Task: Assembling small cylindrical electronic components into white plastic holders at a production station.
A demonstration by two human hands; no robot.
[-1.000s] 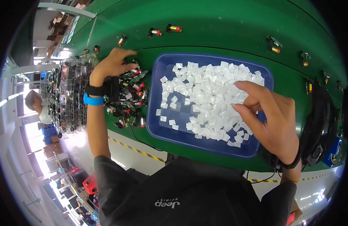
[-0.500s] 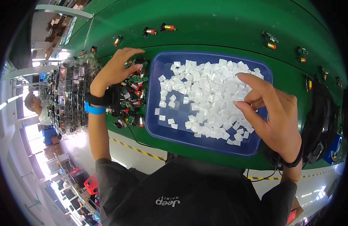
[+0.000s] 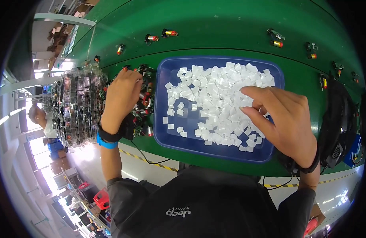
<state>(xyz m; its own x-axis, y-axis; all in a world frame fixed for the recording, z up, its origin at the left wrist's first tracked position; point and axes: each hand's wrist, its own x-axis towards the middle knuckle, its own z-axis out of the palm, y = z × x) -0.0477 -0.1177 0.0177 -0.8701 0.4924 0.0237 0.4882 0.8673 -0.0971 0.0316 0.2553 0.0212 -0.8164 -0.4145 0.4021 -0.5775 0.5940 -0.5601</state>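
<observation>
My left hand is bent down over a pile of small green circuit boards with red and gold motors. Its fingers are drawn together and their tips are hidden, so what they hold cannot be made out. Over the right part of a blue tray, my right hand hovers with thumb and forefinger apart and nothing visible between them. Many white square pieces lie in the tray, heaped in the middle and right and scattered at its left.
Single motors with boards lie along the far side of the green table. Stacked clear trays of parts stand at the left. A black bag-like object sits at the right edge, and a black cable hangs near the front.
My left hand has turned and curled its fingers down onto the pile, where before they were spread above it. My right hand has shifted slightly down and left, its finger gap still there.
</observation>
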